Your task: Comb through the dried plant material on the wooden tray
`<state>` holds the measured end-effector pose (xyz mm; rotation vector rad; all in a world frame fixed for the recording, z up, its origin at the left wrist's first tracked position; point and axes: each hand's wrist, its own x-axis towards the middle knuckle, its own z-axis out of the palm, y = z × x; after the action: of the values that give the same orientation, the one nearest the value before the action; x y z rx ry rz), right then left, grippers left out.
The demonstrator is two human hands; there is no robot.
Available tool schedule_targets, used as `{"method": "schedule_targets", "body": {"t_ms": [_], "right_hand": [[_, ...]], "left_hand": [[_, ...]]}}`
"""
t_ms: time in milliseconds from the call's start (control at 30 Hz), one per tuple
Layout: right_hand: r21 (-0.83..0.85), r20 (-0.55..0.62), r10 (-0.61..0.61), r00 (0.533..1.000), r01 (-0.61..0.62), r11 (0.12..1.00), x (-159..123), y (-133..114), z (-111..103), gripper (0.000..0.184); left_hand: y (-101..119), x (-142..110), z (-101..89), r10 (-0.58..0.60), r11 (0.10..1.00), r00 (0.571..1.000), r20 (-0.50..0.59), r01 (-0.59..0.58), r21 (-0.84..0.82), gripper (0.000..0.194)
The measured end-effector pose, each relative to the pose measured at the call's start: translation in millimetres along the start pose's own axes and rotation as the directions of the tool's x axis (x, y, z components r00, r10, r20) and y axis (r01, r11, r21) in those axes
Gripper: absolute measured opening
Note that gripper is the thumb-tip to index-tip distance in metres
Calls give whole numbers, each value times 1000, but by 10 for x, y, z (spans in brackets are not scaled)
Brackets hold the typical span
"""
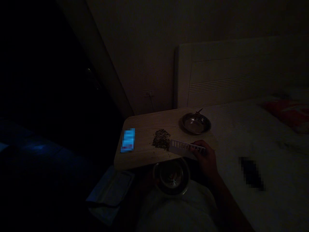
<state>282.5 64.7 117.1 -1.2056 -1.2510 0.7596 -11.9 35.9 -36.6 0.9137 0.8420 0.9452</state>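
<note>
The room is very dark. In my right hand (205,156) is a pale flat strip with a row of slots (182,149), gripped at its right end. Its left end meets the right side of a pile of small dark bits, perhaps seeds or husks (161,139), lying on a small wooden table (142,124). Below the table's near edge, over my lap, is a round metal bowl (184,180) with something small and shiny inside. My left hand (152,180) is faintly visible at the bowl's left rim, apparently holding it; its fingers are mostly lost in shadow.
A second metal bowl (196,124) stands at the table's back right. A lit phone (127,140), its screen blurred out, lies at the left. The bed (231,135) extends to the right, with a blurred dark object (251,173) on it. A pale bag-like thing (112,190) is below left.
</note>
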Motion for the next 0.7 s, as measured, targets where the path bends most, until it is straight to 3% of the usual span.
{"method": "schedule_targets", "body": {"t_ms": [167, 400, 500, 700], "right_hand": [[16, 32, 17, 999, -18, 1000, -5, 60, 45, 19], [53, 33, 14, 999, -16, 998, -5, 100, 80, 18], [64, 23, 11, 1000, -12, 998, -6, 91, 78, 18], [50, 54, 38, 998, -41, 998, -8, 86, 13, 20]], "left_hand": [[37, -29, 35, -57, 998, 998, -12, 57, -18, 81], [239, -37, 129, 7, 998, 1000, -17, -6, 65, 74], [289, -56, 159, -48, 998, 999, -16, 49, 33, 72], [295, -78, 155, -53, 997, 995, -87, 57, 52, 64]]}}
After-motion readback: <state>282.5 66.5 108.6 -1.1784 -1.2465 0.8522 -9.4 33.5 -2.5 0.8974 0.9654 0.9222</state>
